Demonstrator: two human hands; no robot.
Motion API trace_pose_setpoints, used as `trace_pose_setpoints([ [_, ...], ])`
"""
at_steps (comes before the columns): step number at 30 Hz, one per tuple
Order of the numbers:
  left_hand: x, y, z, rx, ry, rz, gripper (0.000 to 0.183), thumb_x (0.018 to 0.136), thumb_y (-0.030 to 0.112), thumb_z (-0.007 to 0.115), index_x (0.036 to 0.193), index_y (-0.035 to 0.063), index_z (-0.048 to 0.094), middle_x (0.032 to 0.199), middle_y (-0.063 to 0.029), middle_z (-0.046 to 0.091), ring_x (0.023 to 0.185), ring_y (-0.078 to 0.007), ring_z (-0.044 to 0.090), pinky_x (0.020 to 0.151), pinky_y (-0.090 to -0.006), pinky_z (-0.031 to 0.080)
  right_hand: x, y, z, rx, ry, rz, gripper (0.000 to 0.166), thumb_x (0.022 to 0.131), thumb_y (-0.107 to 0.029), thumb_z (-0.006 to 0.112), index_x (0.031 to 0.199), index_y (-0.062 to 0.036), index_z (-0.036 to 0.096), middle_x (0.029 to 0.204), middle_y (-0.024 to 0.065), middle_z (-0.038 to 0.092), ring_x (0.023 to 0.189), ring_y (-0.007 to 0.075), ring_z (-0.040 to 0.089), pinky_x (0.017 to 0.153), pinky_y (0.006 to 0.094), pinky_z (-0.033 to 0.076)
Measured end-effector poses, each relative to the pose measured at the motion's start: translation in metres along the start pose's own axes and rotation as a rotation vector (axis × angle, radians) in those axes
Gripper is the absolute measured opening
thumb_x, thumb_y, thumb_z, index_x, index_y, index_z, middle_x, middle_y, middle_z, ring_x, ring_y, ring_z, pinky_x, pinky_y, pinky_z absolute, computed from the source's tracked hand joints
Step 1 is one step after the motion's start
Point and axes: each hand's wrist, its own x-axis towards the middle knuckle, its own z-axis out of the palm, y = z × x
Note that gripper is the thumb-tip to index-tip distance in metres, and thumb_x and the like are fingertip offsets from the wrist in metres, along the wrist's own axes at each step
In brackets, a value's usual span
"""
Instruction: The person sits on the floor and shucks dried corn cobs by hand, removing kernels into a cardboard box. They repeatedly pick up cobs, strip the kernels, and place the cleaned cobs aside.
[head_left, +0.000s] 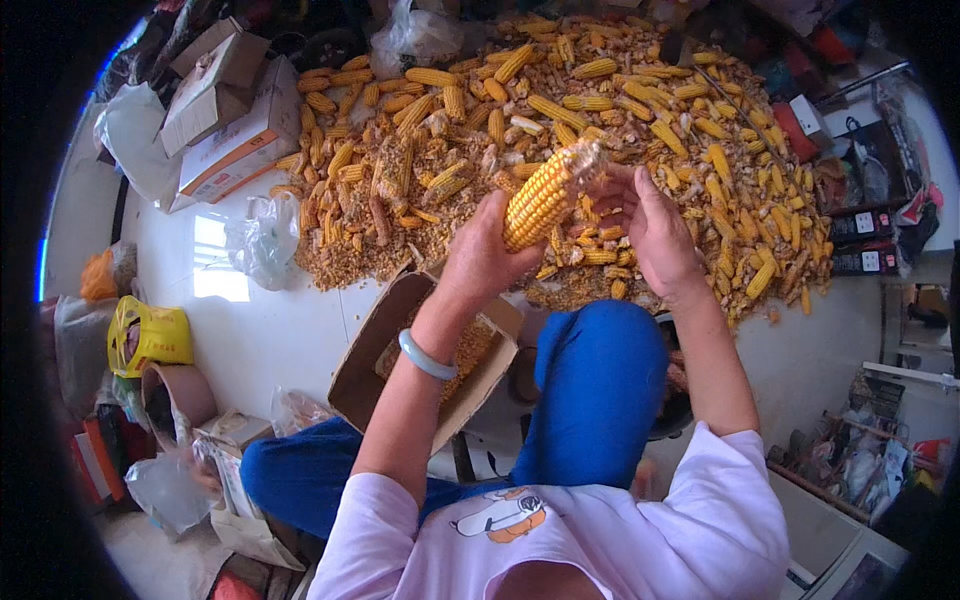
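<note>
My left hand grips the lower end of a yellow ear of corn, which tilts up to the right and has a pale, ragged tip. My right hand is just right of that tip, fingers apart and partly curled, holding nothing that I can see. Below my left forearm stands an open cardboard box with loose corn kernels inside. Beyond both hands a large heap of corn ears and kernels spreads over the floor.
Cardboard boxes stand left of the heap, beside a clear plastic bag. A yellow bag and a round tub are at the far left. A dark bucket stands beside my right knee. A thin rod lies across the heap.
</note>
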Motion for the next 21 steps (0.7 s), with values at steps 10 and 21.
trace_pose_setpoints([
  [10,-0.049,0.044,0.039,0.099,0.246,-0.2,0.055,0.073,0.021,0.074,0.117,0.0021,0.047,0.094,-0.0205,0.064,0.086,-0.0355,0.066,0.071,-0.0424,0.052,-0.019,0.005,0.048,-0.203,0.228,-0.238,0.05,0.103,-0.039,0.034,0.123,0.0031,0.052,0.11,0.0116,0.061,0.101,0.0205,0.058,0.089,0.0319,0.045],
  [21,-0.055,0.043,0.046,0.494,0.444,-0.019,0.067,0.073,0.018,0.073,0.123,-0.0054,0.037,0.101,-0.0215,0.053,0.088,-0.038,0.058,0.074,-0.0425,0.05,0.004,0.011,0.083,-0.159,0.28,-0.32,0.033,0.099,-0.031,0.048,0.104,0.0011,0.055,0.091,0.0107,0.061,0.084,0.0199,0.058,0.076,0.0317,0.046],
])
